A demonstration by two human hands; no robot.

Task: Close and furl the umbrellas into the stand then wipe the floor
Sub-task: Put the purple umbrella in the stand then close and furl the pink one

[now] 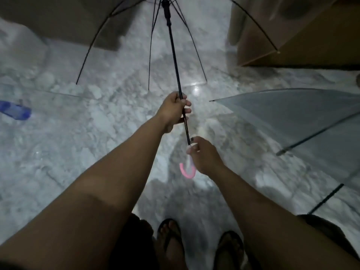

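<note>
Clear plastic forms the canopy of the held umbrella [136,55], spread on black ribs across the upper centre of the frame. Its black shaft [176,71] runs from the top centre down to the middle of the frame, leaning slightly right toward the bottom. The shaft ends in a pink hook handle [187,168] just below centre.

The left hand [174,112] grips the shaft at mid-frame, fingers curled round it. The right hand [206,154] pinches the top of the handle, where shaft and handle join. The two hands sit close together on the same axis, the left one higher.

The runner [166,8] sits on the shaft at the top edge of the frame, well above the left hand and along the shaft's long axis. The left hand is the nearer of the two. The closing move probably requires that hand to travel up the shaft while the right hand steadies the handle.

A second umbrella [302,121] lies open on the marbled floor [78,152] at the right of the frame. No stand is identifiable.
</note>
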